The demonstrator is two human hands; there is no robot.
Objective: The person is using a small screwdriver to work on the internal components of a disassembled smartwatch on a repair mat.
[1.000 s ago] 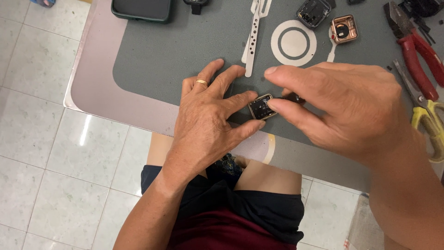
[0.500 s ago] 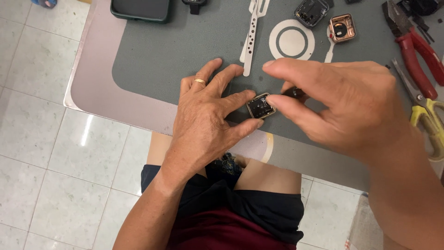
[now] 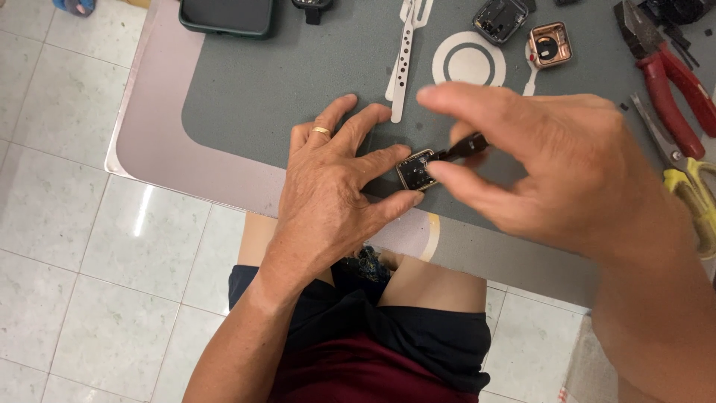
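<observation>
A small square watch case [image 3: 416, 170], opened and showing its insides, is lying on the grey mat [image 3: 298, 82] close to the desk's near edge. The left hand [image 3: 328, 186] is pinching it between thumb and forefinger, the other fingers spreading flat on the mat. The right hand [image 3: 552, 164] is gripping a thin dark tool [image 3: 464, 148] between thumb and fingers, its tip meeting the case's right side; the forefinger is sticking out above.

Farther back, a white strap [image 3: 403, 60], a white ring [image 3: 468, 61], a rose-gold case [image 3: 550, 45] and a dark case [image 3: 498, 18] are lying along the far edge. Red pliers [image 3: 671, 75] and yellow-handled cutters [image 3: 690, 183] are sitting at the right edge.

The tip could skid off and scratch the internals if the left pinch loosens. Being so near the edge, the case could also drop into the lap.
</observation>
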